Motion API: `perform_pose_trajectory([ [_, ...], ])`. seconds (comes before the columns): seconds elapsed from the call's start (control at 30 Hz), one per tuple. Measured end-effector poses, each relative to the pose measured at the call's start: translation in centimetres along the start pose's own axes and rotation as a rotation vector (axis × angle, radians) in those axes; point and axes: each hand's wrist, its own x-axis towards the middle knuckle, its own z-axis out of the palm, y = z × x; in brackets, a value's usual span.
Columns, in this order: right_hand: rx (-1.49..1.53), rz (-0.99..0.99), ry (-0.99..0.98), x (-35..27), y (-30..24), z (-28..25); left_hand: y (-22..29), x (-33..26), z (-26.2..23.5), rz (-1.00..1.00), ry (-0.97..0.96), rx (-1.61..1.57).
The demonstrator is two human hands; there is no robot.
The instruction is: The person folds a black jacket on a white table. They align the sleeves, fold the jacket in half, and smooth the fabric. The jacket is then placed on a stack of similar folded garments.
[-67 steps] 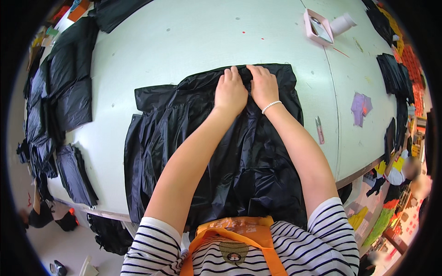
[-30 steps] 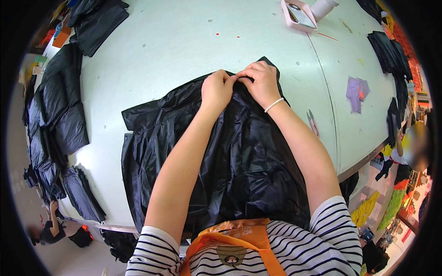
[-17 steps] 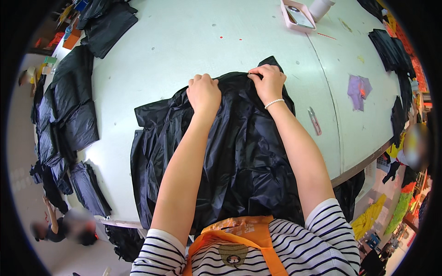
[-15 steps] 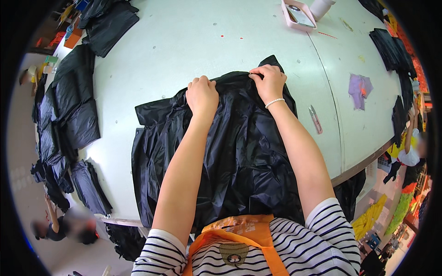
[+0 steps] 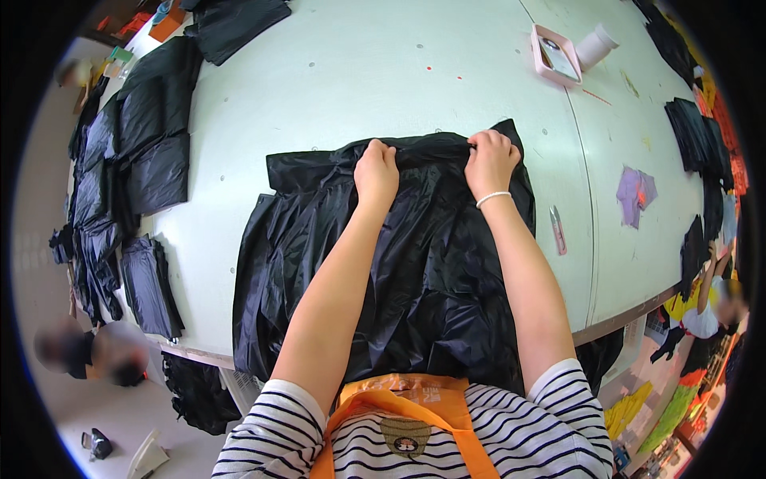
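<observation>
A shiny black garment (image 5: 415, 263) of thin, crinkled fabric lies on the pale table in front of me, its near end against my apron. My left hand (image 5: 376, 172) is closed on its far edge, left of the middle. Farther right along the same edge, my right hand (image 5: 491, 162), with a white beaded bracelet at the wrist, pinches the fabric between thumb and fingers. Between the hands the edge runs nearly straight. A flap sticks out beyond my left hand, and a pointed corner stands up past the right one. Fingertips are partly hidden in the folds.
Right of the garment lies a small pink cutter knife (image 5: 558, 231). Beyond it are a purple cloth scrap (image 5: 634, 195), a pink tray (image 5: 541, 65) and a white cup (image 5: 597, 48). Folded black garments (image 5: 159, 168) line the left side; more black pieces (image 5: 700, 140) lie at right.
The view has shifted, so the table things sit lower and farther right. Both hands keep hold of the garment's far edge; its fabric looks flatter and straighter between them.
</observation>
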Motion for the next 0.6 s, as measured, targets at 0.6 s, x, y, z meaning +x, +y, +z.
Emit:
perform_pose_trajectory([
  [0.6, 0.399, -0.191, -0.245, 0.4, -5.4, 3.1, -4.4, 0.4, -4.8, 0.295, -0.162, 0.195],
])
